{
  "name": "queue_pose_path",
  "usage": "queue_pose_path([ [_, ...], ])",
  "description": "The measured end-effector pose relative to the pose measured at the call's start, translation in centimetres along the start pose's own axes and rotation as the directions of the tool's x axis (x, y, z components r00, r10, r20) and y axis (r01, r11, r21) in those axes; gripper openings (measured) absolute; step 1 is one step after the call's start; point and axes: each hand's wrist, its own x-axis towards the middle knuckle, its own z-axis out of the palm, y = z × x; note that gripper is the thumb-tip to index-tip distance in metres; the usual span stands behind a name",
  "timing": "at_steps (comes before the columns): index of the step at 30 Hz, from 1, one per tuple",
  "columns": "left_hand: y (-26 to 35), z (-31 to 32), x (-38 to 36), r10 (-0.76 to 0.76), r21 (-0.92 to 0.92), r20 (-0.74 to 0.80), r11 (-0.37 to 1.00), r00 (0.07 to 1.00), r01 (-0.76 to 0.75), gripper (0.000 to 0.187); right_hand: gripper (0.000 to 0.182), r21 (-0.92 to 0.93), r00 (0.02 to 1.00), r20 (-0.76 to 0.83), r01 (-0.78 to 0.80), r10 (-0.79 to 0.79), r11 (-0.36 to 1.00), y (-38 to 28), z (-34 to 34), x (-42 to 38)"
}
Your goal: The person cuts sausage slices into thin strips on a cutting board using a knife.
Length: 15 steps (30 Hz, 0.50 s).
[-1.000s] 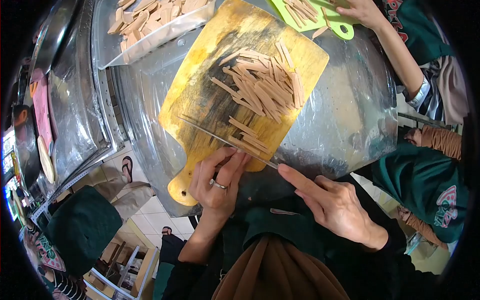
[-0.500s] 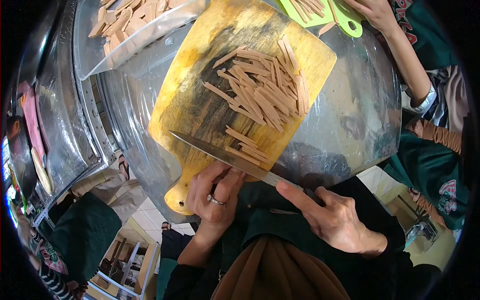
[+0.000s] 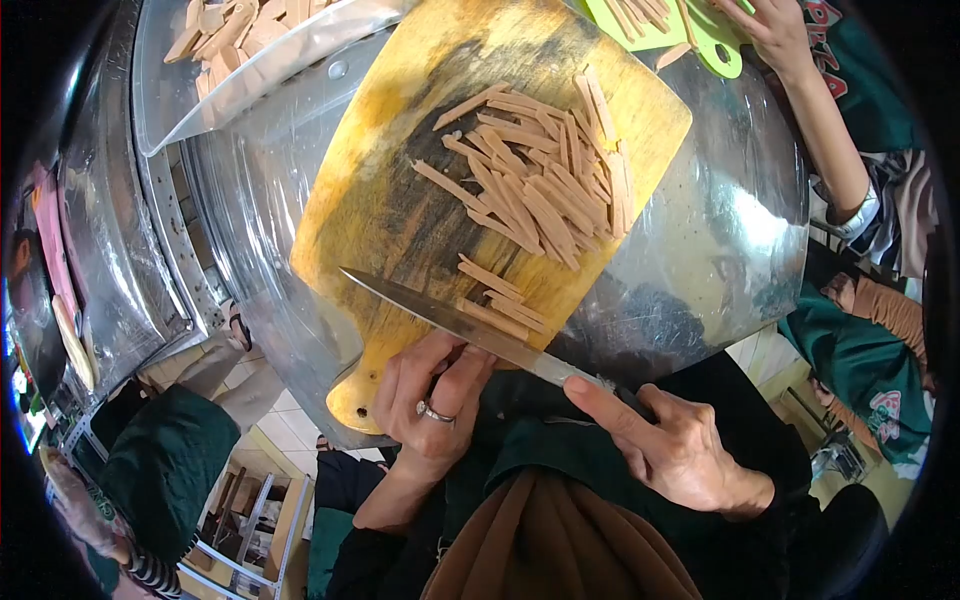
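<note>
My right hand grips a knife by its handle, the index finger stretched along the top near the blade's base. The blade slants across the lower part of a worn yellow wooden cutting board. Just behind the blade, my left hand is curled, its fingertips close to the metal; whatever lies under them is hidden. Beyond the blade lie a few thin pinkish-brown strips, which look like cut sausage. Farther up the board is a larger heap of similar strips.
A clear plastic container with flat brown slices stands at upper left. At upper right, another person's hand is over a green cutting board bearing strips. The metal table has a rounded edge; people in green aprons stand around.
The view has shifted slightly, so the board's upper part and heap sit a little farther right. Both hands and the knife keep nearly the same pose, with the right hand slightly lower.
</note>
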Motion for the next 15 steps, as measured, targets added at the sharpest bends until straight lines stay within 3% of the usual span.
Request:
queue_pose_path([
  [13,-0.1,0.1,0.0,-0.033,-0.049,0.002,0.998,0.999,0.033,0.036,0.088,-0.082,0.991,-0.131,0.017,-0.027,0.997,0.0,1.7,0.1],
  [15,0.1,-0.1,0.2,-0.046,-0.051,0.021,0.998,0.999,0.047,0.035,0.088,-0.072,0.997,-0.080,0.001,-0.007,0.997,0.0,1.8,0.6],
])
